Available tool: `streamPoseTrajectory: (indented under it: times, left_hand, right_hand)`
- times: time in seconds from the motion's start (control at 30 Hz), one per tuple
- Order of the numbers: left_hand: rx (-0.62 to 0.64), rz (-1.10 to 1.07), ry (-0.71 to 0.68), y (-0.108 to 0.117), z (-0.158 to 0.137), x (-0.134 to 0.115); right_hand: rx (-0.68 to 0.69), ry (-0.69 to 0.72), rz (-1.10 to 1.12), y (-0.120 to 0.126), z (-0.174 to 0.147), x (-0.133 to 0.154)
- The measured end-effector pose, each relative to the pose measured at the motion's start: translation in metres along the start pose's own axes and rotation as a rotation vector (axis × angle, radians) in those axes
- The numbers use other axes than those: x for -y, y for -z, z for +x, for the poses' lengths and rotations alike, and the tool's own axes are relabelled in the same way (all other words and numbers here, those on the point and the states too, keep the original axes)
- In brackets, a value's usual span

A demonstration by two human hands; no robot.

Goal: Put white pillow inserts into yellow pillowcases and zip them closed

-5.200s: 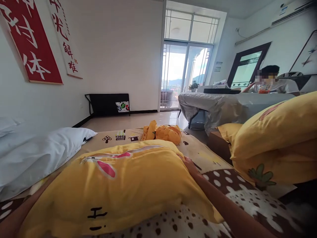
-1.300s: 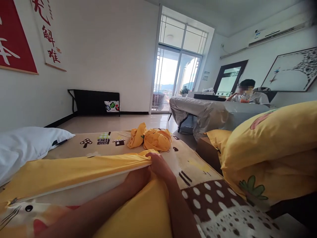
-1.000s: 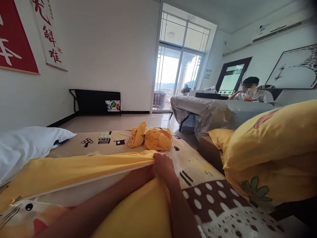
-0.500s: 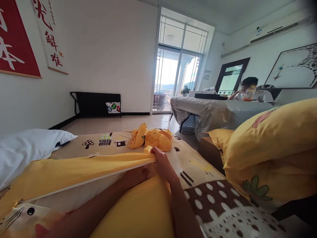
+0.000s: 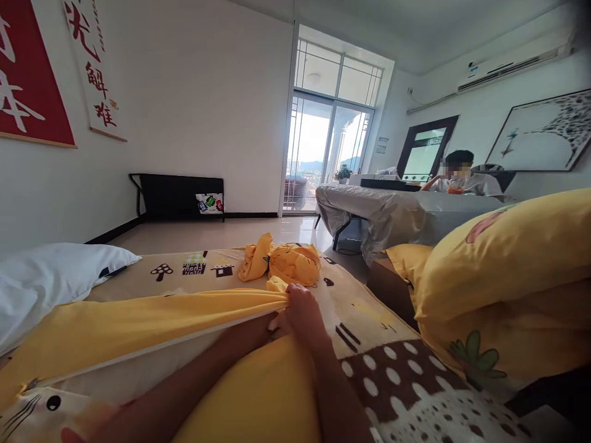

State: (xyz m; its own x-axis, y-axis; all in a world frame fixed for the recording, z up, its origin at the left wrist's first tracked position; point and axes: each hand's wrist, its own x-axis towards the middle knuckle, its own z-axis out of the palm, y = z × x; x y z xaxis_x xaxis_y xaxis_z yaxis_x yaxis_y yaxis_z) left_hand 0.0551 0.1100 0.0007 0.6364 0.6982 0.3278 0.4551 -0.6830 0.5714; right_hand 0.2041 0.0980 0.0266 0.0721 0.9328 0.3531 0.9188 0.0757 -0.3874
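Observation:
A yellow fabric cover [image 5: 152, 317] lies across the bed in front of me, its long zip-edged opening spread. My right hand [image 5: 305, 311] is closed round the gathered far end of the cover's edge. Through the opening reaches my left arm, and my left hand [image 5: 273, 321] is at the far corner just beside the right one. Cloth and the right hand hide most of its fingers. Below the arms bulges the smooth yellow lower side [image 5: 258, 394] of the cover. A printed cat face [image 5: 55, 406] shows at the lower left.
Beyond my hands, a crumpled orange-yellow cloth bundle [image 5: 293, 264] rests on the patterned blanket [image 5: 383, 369]. A white pillow [image 5: 55, 277] is at left, stuffed yellow bedding [image 5: 498, 271] at right. A person [image 5: 462, 175] sits behind the plastic-covered table [image 5: 383, 206].
My right hand has shifted slightly, its fist now turned more over the cover's edge. The left hand has sunk a little further behind the cloth. The view has tilted slightly.

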Motion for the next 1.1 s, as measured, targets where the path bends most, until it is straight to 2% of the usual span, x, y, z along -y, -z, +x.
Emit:
streamPoseTrajectory:
  times: [0.07,0.17,0.33,0.47,0.6,0.73,0.87,0.93,1.0,1.1]
  left_hand:
    - [0.002,0.065,-0.020,0.002,0.000,-0.009]
    - [0.031,0.105,-0.037,-0.001,0.002,-0.011]
    - [0.094,-0.040,-0.101,-0.003,-0.002,-0.002]
    - [0.144,-0.015,0.011,0.000,-0.003,-0.005]
    - [0.184,-0.031,-0.030,0.003,0.000,-0.009]
    - [0.268,-0.106,0.059,0.004,0.000,0.000]
    - [0.195,-0.148,0.112,0.003,0.001,0.012]
    - [0.141,-0.156,0.157,0.002,0.002,0.016]
    - [0.096,-0.163,0.181,0.001,0.002,0.016]
    - [0.100,-0.160,0.120,0.002,-0.001,0.011]
  right_hand:
    - [-0.027,-0.021,-0.051,0.003,-0.001,0.004]
    - [-0.027,-0.007,-0.015,0.008,-0.002,0.008]
    - [0.038,-0.100,0.044,0.009,-0.003,0.008]
    - [0.011,0.029,0.227,0.005,0.001,-0.001]
    - [0.063,0.107,0.371,0.008,0.006,-0.009]
    - [0.130,0.144,0.337,0.007,0.009,-0.018]
    - [0.096,-0.037,0.073,-0.004,0.007,-0.021]
    - [0.057,-0.099,0.009,-0.008,0.006,-0.020]
    - [0.042,-0.058,0.030,-0.008,0.006,-0.017]
    - [0.041,0.078,0.198,-0.005,0.009,-0.014]
